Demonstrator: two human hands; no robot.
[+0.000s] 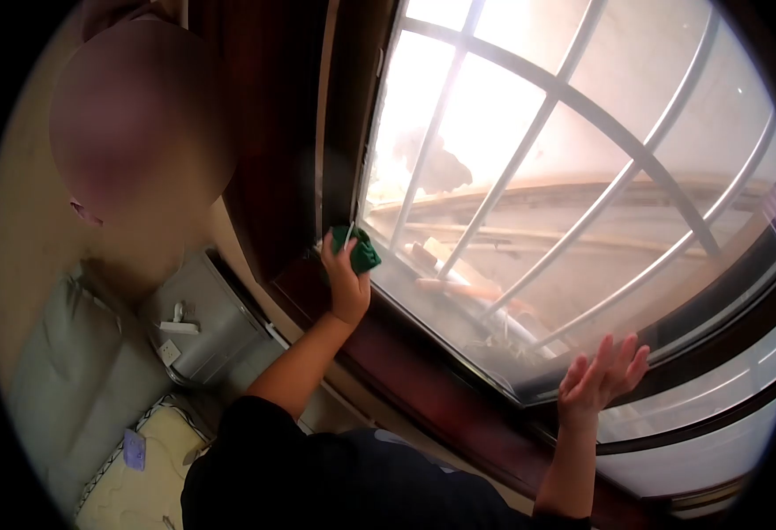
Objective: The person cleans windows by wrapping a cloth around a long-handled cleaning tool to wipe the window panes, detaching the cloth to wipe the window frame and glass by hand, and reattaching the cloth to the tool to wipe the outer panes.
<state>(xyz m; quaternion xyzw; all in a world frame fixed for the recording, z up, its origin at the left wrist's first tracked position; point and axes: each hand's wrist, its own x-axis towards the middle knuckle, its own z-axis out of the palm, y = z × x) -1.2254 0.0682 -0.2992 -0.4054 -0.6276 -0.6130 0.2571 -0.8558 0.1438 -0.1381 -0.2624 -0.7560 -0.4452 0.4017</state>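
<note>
My left hand point(348, 284) is closed around a bunched green cloth point(363, 251) at the lower left corner of the window. A thin white strip point(349, 235) shows beside the fingers; I cannot tell whether it belongs to the cloth. The window pane point(573, 221) is hazy, with white bars behind it. Over by the lower right of the frame, my right hand point(604, 380) is raised with its fingers apart and nothing in them. I cannot tell whether it touches the glass or frame.
A dark red wooden sill point(388, 384) runs below the window. To the left stand a grey bedside cabinet point(216, 318) with a white plug on it, a grey padded headboard point(83, 371) and a bed with a yellow cover point(128, 490). A blurred round patch covers the upper left.
</note>
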